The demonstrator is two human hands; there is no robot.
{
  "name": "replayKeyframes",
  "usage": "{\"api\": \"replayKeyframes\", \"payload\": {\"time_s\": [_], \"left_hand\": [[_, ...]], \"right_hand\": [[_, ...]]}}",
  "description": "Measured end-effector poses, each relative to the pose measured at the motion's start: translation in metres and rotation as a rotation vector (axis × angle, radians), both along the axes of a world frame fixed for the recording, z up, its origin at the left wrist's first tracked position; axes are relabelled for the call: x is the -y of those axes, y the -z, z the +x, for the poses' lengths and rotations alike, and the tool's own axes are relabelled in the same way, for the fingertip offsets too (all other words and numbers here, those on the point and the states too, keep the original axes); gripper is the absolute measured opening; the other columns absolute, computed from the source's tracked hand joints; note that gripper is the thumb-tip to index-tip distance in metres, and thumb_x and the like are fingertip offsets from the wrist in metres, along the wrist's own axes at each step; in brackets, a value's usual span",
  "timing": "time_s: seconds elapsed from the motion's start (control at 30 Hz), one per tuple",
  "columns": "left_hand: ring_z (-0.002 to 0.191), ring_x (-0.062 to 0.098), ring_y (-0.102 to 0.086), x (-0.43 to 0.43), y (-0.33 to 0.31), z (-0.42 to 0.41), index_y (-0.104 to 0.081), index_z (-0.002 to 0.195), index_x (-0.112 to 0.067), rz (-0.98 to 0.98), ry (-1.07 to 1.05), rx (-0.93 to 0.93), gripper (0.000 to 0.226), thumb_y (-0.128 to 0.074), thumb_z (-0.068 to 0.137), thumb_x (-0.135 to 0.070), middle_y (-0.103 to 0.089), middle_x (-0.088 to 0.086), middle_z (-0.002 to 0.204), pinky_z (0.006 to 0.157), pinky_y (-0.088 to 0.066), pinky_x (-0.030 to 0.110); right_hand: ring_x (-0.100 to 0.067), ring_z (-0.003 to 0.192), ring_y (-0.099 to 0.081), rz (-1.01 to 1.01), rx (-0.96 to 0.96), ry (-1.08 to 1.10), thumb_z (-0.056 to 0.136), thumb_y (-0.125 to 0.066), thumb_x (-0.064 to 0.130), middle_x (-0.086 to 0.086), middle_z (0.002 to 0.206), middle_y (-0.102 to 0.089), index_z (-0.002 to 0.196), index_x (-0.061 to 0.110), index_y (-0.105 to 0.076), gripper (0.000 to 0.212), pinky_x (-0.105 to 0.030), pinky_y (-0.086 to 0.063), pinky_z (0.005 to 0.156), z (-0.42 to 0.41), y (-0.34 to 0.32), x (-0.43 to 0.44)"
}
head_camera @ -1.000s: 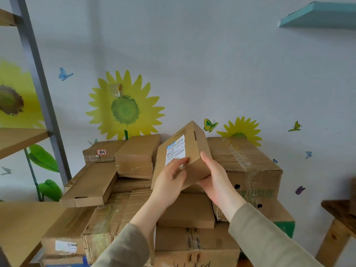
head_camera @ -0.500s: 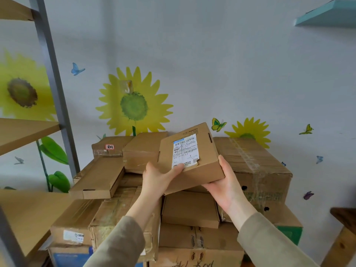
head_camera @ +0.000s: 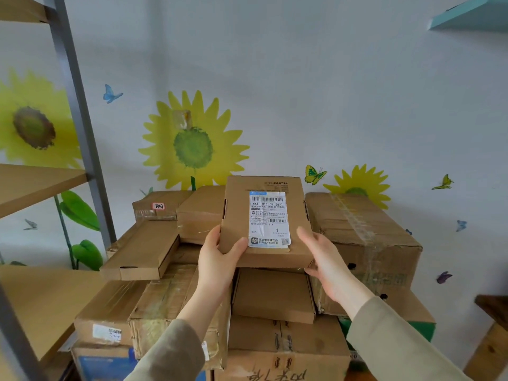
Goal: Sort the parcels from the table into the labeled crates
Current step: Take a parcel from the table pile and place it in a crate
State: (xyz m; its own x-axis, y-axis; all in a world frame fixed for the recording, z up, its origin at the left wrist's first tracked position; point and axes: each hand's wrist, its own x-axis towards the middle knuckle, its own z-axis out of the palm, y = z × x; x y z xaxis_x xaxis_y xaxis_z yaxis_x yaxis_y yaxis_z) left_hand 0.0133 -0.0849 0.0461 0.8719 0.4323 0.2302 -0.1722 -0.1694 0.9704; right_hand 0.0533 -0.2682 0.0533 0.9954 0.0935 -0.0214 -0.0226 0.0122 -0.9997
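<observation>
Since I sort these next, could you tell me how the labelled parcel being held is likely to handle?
The labelled parcel is probably stiff: its face looks flat though the left hand and right hand grip only its lower corners. Likely light, held up so. Boxy, it should not roll.

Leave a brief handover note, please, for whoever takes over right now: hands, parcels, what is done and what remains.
Left hand grips the parcel at its lower left corner; right hand holds its lower right edge.
The parcel is held above the stacked boxes, shipping label facing the camera.
Done: one parcel in hand.
Left: read the label, find its crate (none in view), then sort the stack.
</observation>
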Motion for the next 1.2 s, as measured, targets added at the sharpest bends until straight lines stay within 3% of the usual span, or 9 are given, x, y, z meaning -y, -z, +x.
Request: {"api": "replayKeyframes", "payload": {"time_s": [0.13,0.33,0.5,0.63,0.73,0.83,1.0,1.2], "left_hand": [[0.118,0.016,-0.050,0.003,0.000,0.000,-0.041,0.139,-0.011,0.044,-0.012,0.020,0.063,-0.069,0.084,-0.021,-0.054,0.002,0.131,0.101,-0.043,0.035],[0.112,0.011,-0.048,0.004,0.003,0.001,-0.041,0.139,-0.013,0.034,0.001,0.018,0.062,-0.069,0.084,-0.020,-0.054,-0.004,0.125,0.097,-0.042,0.028],[0.109,0.012,-0.054,0.007,0.005,0.003,-0.041,0.137,-0.018,-0.016,0.012,0.007,0.061,-0.070,0.083,-0.019,-0.056,-0.002,0.124,0.096,-0.047,0.033],[0.086,-0.013,-0.048,0.010,0.003,0.001,-0.038,0.134,-0.021,-0.075,0.050,-0.019,0.056,-0.066,0.086,-0.015,-0.052,-0.012,0.111,0.077,-0.041,0.011],[0.094,0.001,-0.055,0.009,0.007,0.000,-0.037,0.132,-0.023,-0.107,0.059,-0.039,0.058,-0.068,0.084,-0.015,-0.054,-0.003,0.117,0.074,-0.043,0.016],[0.093,0.004,-0.056,0.009,0.011,-0.002,-0.036,0.130,-0.023,-0.116,0.067,-0.056,0.057,-0.068,0.083,-0.015,-0.054,-0.004,0.111,0.073,-0.046,0.018],[0.115,0.017,-0.053,0.011,0.016,-0.008,-0.030,0.142,-0.021,-0.096,0.132,-0.115,0.067,-0.065,0.084,-0.021,-0.053,0.000,0.128,0.101,-0.044,0.037],[0.113,0.013,-0.053,0.011,0.016,-0.037,-0.040,0.137,-0.026,-0.062,0.268,-0.098,0.053,-0.061,0.088,-0.021,-0.056,-0.007,0.124,0.098,-0.042,0.030]], "right_hand": [[-0.001,0.100,-0.053,-0.058,0.091,0.001,0.081,-0.071,0.035,0.011,0.117,-0.060,0.129,0.024,-0.045,0.055,-0.032,-0.038,0.091,-0.007,0.006,-0.005],[-0.004,0.104,-0.055,-0.068,0.095,-0.008,0.080,-0.074,0.029,0.011,0.112,-0.062,0.129,0.024,-0.047,0.056,-0.031,-0.039,0.088,-0.007,0.007,-0.002],[-0.010,0.108,-0.056,-0.065,0.115,0.001,0.079,-0.074,0.028,0.008,0.115,-0.062,0.131,0.022,-0.046,0.060,-0.031,-0.041,0.090,-0.005,0.011,0.002],[-0.010,0.108,-0.057,-0.056,0.121,0.001,0.077,-0.076,0.026,0.008,0.115,-0.063,0.133,0.021,-0.045,0.064,-0.032,-0.044,0.095,-0.003,0.015,0.004],[-0.011,0.109,-0.058,-0.051,0.120,-0.001,0.075,-0.077,0.023,0.008,0.115,-0.064,0.134,0.020,-0.045,0.067,-0.038,-0.044,0.102,0.000,0.020,0.008],[-0.009,0.108,-0.058,-0.061,0.130,-0.017,0.076,-0.077,0.022,0.008,0.115,-0.063,0.134,0.020,-0.044,0.067,-0.033,-0.045,0.098,-0.003,0.022,0.010],[-0.007,0.105,-0.059,-0.084,0.122,0.019,0.075,-0.078,0.024,0.008,0.115,-0.063,0.136,0.018,-0.044,0.069,-0.025,-0.047,0.087,-0.019,0.022,0.015],[0.000,0.096,-0.058,-0.158,0.139,0.133,0.079,-0.074,0.029,0.013,0.110,-0.061,0.131,0.021,-0.047,0.060,-0.015,-0.046,0.068,-0.067,0.018,0.020]]}}
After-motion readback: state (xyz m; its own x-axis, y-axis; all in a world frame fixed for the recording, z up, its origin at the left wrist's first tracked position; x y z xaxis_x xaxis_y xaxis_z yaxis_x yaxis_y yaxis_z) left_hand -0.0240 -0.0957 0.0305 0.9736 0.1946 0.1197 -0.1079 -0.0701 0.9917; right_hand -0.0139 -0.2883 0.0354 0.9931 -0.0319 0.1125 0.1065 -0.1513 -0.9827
